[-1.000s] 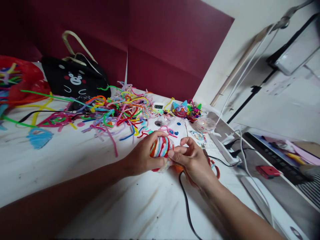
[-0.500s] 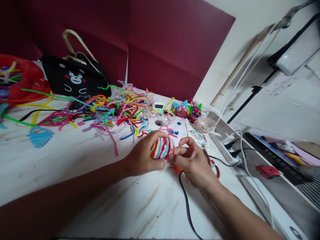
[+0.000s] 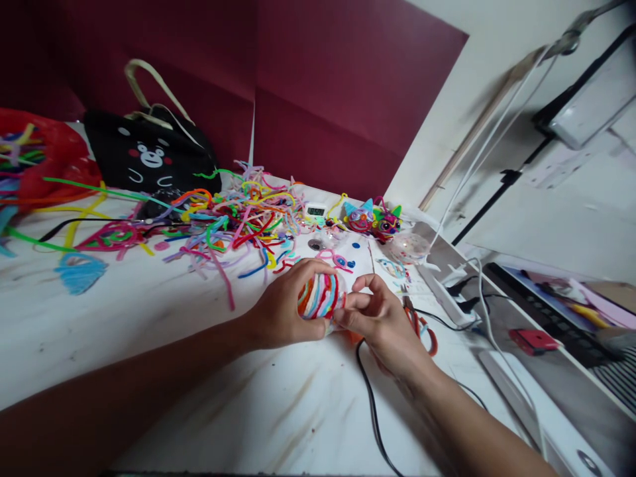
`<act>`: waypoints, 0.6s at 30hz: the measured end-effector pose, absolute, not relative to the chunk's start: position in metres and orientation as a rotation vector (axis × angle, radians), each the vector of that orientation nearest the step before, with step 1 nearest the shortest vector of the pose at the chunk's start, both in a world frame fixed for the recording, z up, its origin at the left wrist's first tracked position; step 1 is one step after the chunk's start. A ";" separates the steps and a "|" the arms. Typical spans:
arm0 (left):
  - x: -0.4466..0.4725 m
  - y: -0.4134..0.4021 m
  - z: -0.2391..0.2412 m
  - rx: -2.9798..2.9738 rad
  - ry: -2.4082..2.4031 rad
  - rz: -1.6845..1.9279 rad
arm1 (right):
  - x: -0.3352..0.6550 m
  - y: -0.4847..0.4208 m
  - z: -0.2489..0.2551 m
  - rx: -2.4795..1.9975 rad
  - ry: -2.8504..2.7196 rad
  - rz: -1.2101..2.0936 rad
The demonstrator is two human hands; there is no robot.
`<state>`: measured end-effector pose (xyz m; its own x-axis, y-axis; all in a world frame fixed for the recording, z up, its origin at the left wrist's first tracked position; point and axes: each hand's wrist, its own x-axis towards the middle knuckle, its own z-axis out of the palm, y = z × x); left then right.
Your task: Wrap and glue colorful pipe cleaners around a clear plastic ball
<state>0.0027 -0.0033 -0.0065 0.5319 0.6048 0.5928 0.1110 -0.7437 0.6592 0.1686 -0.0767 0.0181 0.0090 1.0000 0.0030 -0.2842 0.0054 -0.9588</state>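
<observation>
In the head view my left hand is wrapped round a clear ball covered with striped pipe cleaners in orange, white, blue, pink and red. Against the ball's right side, the thumb and fingers of my right hand pinch what looks like the end of a red pipe cleaner; its tip is mostly hidden. Under the right hand an orange thing shows in part, close to a black cord. Scissors with orange handles lie just right of that hand.
A tangled heap of pipe cleaners spreads behind my hands. Behind it stand a black bag, a small digital timer and two colourful pipe-cleaner figures. A clear ball and a power strip are at right.
My right hand has shifted very slightly to the left against the ball, and more of the scissors shows. The left hand keeps its hold on the ball.
</observation>
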 end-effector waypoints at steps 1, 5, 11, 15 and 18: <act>0.002 -0.003 -0.006 2.217 0.585 1.145 | 0.168 -0.077 0.017 -0.975 -0.977 1.326; -0.001 0.003 -0.007 2.117 0.592 1.105 | 0.170 -0.075 0.013 -0.898 -0.846 1.299; 0.003 0.016 -0.024 1.838 0.463 1.095 | 0.179 -0.066 0.007 -0.844 -0.681 1.258; 0.007 0.017 -0.029 1.774 0.464 1.120 | 0.177 -0.065 0.005 -0.830 -0.634 1.268; 0.007 0.016 -0.027 1.738 0.495 1.159 | 0.173 -0.067 0.003 -0.829 -0.654 1.288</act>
